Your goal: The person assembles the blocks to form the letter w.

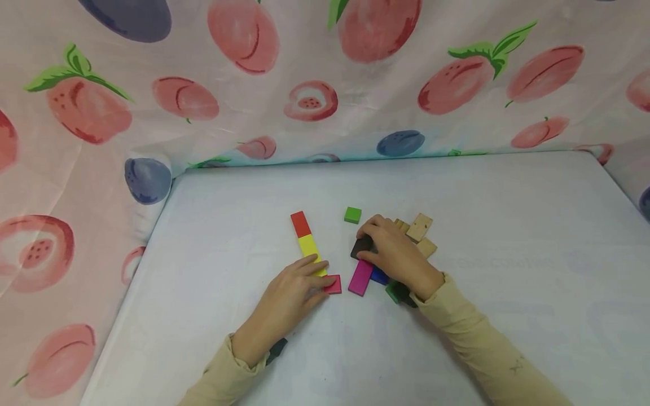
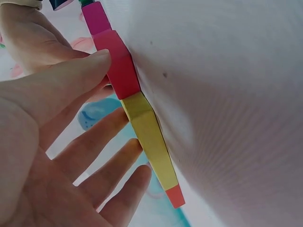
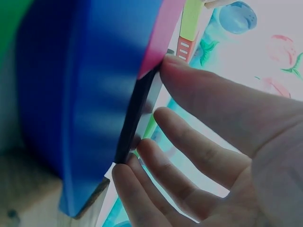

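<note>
My left hand pinches a pinkish-red block between thumb and index finger. Its other fingers touch the yellow block, which meets the pinkish-red one at a corner. At the yellow block's far end lies a red block, in line with it. In the head view my right hand grips a black block by its edges, thumb on the near side. A magenta block and a partly covered blue block lie just below that hand.
A small green block lies apart at the back. Several wooden blocks are piled beyond my right hand. A dark green block shows by the right sleeve, and a dark piece lies beside the left wrist. A fruit-print cloth hangs behind the white table.
</note>
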The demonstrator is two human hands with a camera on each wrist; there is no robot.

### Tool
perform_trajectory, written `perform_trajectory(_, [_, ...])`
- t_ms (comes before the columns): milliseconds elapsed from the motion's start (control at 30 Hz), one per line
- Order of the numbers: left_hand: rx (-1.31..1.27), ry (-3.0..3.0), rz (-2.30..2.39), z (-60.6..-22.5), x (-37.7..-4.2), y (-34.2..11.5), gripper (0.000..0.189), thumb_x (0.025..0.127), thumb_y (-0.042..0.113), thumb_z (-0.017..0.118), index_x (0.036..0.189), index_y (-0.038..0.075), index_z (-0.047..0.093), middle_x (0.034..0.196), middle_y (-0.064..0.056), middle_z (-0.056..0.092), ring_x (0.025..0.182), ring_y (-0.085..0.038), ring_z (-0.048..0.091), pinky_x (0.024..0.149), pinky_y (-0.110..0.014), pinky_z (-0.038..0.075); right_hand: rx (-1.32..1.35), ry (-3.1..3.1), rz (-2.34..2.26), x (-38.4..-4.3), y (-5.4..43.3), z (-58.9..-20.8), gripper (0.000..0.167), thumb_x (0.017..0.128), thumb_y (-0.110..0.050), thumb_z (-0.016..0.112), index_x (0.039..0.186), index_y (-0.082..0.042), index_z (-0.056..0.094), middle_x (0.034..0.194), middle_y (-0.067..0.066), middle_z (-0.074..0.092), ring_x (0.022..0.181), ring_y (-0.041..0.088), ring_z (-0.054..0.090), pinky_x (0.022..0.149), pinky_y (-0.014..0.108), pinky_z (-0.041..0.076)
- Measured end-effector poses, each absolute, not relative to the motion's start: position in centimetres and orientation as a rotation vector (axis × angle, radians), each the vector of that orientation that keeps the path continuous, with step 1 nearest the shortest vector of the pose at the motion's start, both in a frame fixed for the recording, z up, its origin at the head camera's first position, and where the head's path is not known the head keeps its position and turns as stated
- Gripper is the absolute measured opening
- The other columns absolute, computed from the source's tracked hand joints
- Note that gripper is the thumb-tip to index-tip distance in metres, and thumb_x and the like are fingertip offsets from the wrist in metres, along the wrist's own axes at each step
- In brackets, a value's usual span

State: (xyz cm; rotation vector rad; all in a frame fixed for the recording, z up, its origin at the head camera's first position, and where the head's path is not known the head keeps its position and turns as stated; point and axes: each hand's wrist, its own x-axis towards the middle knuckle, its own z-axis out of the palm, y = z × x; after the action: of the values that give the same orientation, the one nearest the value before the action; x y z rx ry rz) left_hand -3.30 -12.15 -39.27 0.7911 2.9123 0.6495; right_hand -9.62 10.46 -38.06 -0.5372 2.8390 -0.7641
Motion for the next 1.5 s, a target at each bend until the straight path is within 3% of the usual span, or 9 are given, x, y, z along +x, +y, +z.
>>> perform_trajectory(767, [0.780,2.919,0.668,-39.2,-3.3,-12.1,0.031,0.083,0.019,0.082,0.113,0.020,0.077,0.132,-0.002,0.066,0.136,-0.024,0.050,0.108,-0.043,0.046,-0.664,2.790,-0.820,-9.7,9.1,-38.1,0.033,0.084,-0.014,0.080,0.111,-0.001,0.069,0.112,0.010,0.060,0.106,0.025,0.056,0.095,0.040,0.052])
perform_trajectory(1500, [0.814,2.930,0.698,-39.5,-3.3,-12.3,0.029,0.083,0.020,0.082,0.111,0.019,0.078,0.130,-0.003,0.067,0.134,-0.026,0.051,0.109,-0.044,0.045,-0.700,2.711,-0.809,-8.8,8.1,-37.9,0.030,0.083,-0.012,0.081,0.109,-0.004,0.069,0.115,0.008,0.059,0.106,0.022,0.058,0.090,0.034,0.056])
